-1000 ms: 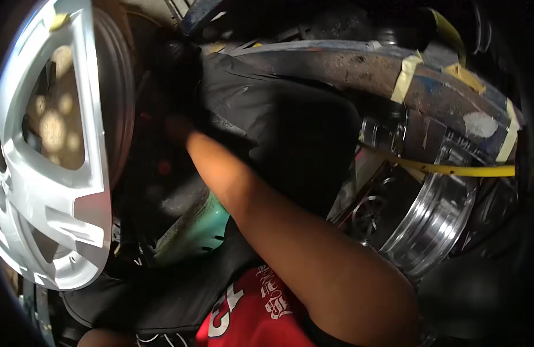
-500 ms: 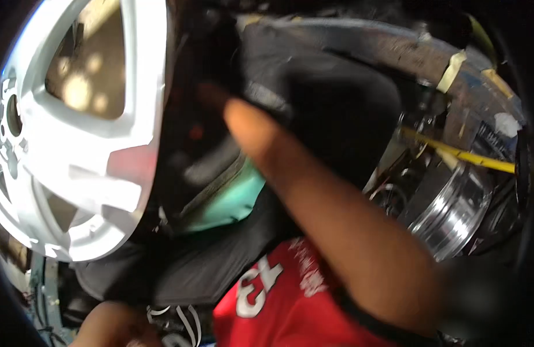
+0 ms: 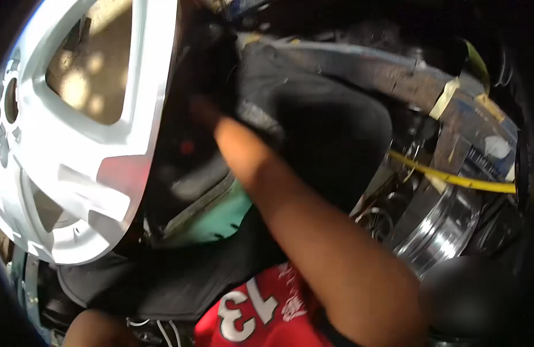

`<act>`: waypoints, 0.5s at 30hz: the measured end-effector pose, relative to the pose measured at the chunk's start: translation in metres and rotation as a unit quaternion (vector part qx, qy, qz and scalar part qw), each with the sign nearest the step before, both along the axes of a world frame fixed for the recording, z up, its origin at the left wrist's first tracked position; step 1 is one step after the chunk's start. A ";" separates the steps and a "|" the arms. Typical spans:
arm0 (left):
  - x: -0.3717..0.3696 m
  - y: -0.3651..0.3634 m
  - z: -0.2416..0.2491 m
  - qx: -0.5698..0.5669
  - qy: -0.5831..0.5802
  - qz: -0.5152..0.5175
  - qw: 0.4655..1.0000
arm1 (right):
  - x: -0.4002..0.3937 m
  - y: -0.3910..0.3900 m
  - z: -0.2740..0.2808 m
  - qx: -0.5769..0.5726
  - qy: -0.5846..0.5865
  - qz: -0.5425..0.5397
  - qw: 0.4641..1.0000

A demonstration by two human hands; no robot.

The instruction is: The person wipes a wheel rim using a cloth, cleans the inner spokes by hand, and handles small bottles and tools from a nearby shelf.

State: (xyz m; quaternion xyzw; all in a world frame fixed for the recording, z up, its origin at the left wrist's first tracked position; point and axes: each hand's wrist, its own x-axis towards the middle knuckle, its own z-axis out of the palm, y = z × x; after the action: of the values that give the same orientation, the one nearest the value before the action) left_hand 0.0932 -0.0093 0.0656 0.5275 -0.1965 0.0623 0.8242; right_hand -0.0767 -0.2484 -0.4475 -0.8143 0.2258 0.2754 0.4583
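Note:
A large silver alloy wheel (image 3: 76, 136) stands at the left, close to the camera, with a reddish patch on one spoke. My right forearm reaches up from the lower right across the middle. My right hand (image 3: 205, 111) is in deep shadow beside the wheel's right edge, and its fingers are lost in the dark. Around it are black surfaces and a small red spot (image 3: 187, 147). Below the hand lies a green surface (image 3: 217, 220) edged by grey-black material. My left hand is out of sight; only a rounded bare part of a limb (image 3: 99, 329) shows at the bottom left.
A black padded piece (image 3: 336, 139) fills the centre right. Behind it curves a worn metal edge (image 3: 382, 75) with tape on it. A yellow strip (image 3: 452, 177) and a shiny metal wheel (image 3: 443, 231) are at the right. My red shirt (image 3: 249, 312) shows below.
The view has shifted and turned slightly, so the background sits lower and farther left. My right arm appears a little farther left, still reaching into the shadow.

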 end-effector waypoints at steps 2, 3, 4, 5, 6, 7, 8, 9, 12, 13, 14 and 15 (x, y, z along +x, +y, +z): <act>-0.002 -0.008 -0.004 -0.007 -0.020 0.012 1.000 | 0.029 -0.032 -0.018 -0.059 0.022 -0.021 0.998; 0.004 -0.004 -0.001 0.003 -0.007 0.000 1.000 | 0.026 -0.046 -0.025 -0.027 0.020 0.012 0.999; 0.013 0.003 0.006 0.021 0.010 -0.020 1.000 | 0.017 -0.047 -0.025 0.015 0.019 0.036 0.999; 0.024 0.005 0.015 0.042 0.026 -0.036 0.998 | 0.005 -0.032 -0.024 0.061 0.016 0.062 0.996; 0.031 0.004 0.018 0.052 0.033 -0.043 0.997 | 0.003 -0.009 -0.025 0.068 0.020 0.053 0.996; 0.032 -0.001 0.013 0.047 0.032 -0.037 0.998 | 0.013 -0.001 -0.026 0.025 0.118 0.081 0.989; 0.022 -0.008 0.002 0.030 0.024 -0.017 0.999 | 0.026 -0.012 -0.030 -0.034 0.209 0.119 0.970; 0.010 -0.017 -0.008 0.016 0.015 0.007 1.000 | 0.037 -0.030 -0.034 -0.094 0.296 0.153 0.938; 0.004 -0.025 -0.017 0.015 0.005 0.037 0.999 | 0.047 -0.055 -0.028 -0.113 0.179 0.169 0.963; 0.007 -0.021 -0.012 0.032 0.024 0.030 0.999 | 0.020 -0.040 -0.021 -0.097 0.143 0.163 0.971; 0.010 -0.017 -0.009 0.046 0.033 0.028 0.998 | 0.005 -0.028 -0.014 -0.085 0.099 0.157 0.979; 0.020 -0.013 -0.005 0.058 0.035 0.015 0.998 | 0.001 -0.013 -0.009 -0.076 0.048 0.138 0.986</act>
State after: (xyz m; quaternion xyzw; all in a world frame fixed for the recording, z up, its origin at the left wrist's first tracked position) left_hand 0.1132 -0.0223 0.0607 0.5789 -0.1634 0.0447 0.7976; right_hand -0.0755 -0.2618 -0.4564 -0.8561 0.1536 0.3568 0.3410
